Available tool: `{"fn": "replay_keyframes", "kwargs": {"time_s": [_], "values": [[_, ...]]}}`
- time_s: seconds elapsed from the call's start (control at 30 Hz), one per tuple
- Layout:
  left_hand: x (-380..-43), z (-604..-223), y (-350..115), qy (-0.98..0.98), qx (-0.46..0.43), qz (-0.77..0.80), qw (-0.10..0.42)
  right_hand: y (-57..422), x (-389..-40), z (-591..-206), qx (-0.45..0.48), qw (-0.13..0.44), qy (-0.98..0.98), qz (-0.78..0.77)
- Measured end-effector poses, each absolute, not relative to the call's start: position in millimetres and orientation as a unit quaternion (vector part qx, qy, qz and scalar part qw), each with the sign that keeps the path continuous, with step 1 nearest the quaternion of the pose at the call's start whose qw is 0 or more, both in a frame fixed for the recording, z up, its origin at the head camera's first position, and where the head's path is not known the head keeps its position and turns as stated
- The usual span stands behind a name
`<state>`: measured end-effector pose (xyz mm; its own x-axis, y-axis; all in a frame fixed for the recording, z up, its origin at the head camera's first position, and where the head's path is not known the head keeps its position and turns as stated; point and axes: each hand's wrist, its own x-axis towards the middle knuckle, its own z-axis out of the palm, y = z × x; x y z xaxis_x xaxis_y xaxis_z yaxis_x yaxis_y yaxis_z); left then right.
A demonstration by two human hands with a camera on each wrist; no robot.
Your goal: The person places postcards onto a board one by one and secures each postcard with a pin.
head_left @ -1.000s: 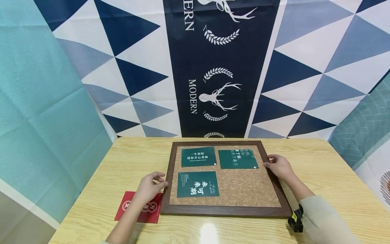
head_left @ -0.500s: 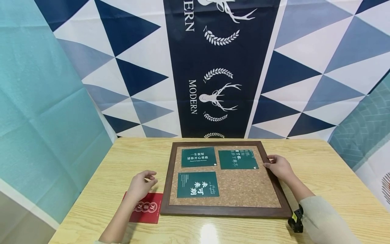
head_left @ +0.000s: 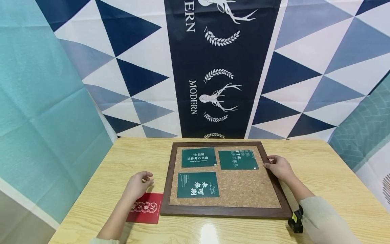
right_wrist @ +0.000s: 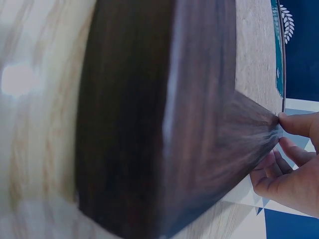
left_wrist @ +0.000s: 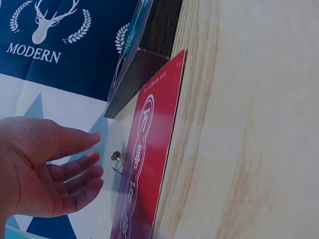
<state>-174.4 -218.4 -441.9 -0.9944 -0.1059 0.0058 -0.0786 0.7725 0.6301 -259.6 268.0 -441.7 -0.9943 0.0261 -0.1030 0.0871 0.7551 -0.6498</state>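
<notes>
The left hand (head_left: pixel 137 186) drew leftward, away from the framed corkboard (head_left: pixel 246 189), uncovering the red card's (head_left: pixel 148 208) printed middle.

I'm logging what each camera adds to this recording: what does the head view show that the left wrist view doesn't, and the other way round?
Only the head view: the right hand gripping the right edge of the corkboard, and the readable faces of three green cards on it.

Only the left wrist view: the palm side of the left hand and a small pin-like object near the red card.

Both: the left hand, the red card, part of the dark frame, the tabletop and the patterned backdrop.
</notes>
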Motion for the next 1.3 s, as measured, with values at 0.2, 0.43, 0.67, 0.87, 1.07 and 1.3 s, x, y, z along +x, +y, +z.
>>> {"fn": "replay_keyframes", "kwargs": {"time_s": [0.2, 0.43, 0.67, 0.87, 1.07, 1.3], "values": [[-174.7, -443.8, -222.0, -0.950, 0.041, -0.308, -0.007, 268.4, -259.3, -442.6, 0.031, 0.041, 0.936, -0.349], [-173.7, -445.7, -223.4, -0.949, 0.042, -0.312, -0.024, 269.7, -258.6, -445.1, 0.027, 0.041, 0.934, -0.353], [-174.9, -449.3, -224.3, -0.950, 0.041, -0.308, -0.028, 270.5, -258.7, -446.6, 0.023, 0.039, 0.935, -0.352], [-175.9, -449.3, -223.9, -0.951, 0.050, -0.302, -0.030, 270.1, -259.3, -446.0, 0.026, 0.040, 0.934, -0.353], [-176.4, -447.8, -222.4, -0.954, 0.050, -0.294, -0.024, 270.7, -260.0, -445.5, 0.025, 0.038, 0.935, -0.351], [-177.1, -448.4, -222.3, -0.954, 0.056, -0.294, -0.023, 270.6, -260.3, -445.8, 0.022, 0.036, 0.936, -0.349]]}}
